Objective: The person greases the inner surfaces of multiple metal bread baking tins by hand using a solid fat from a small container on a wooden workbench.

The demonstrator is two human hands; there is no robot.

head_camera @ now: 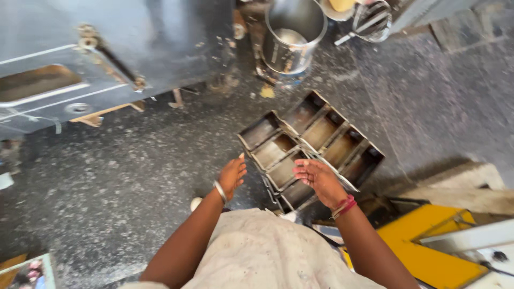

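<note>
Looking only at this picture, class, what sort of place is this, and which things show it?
Probably a bakery workroom. On the speckled dark stone floor lie two strapped sets of dark metal loaf tins, with both hands held just above them; a large steel mixing bowl and a grey metal cabinet stand nearby.

Bright daylight from upper right; glare on steel; wide-angle edges slightly blurred.

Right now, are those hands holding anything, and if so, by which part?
Nothing is held. The left hand hangs open beside the metal loaf tins on the floor; the right hand hovers open over them, fingers spread, gripping nothing.
</note>
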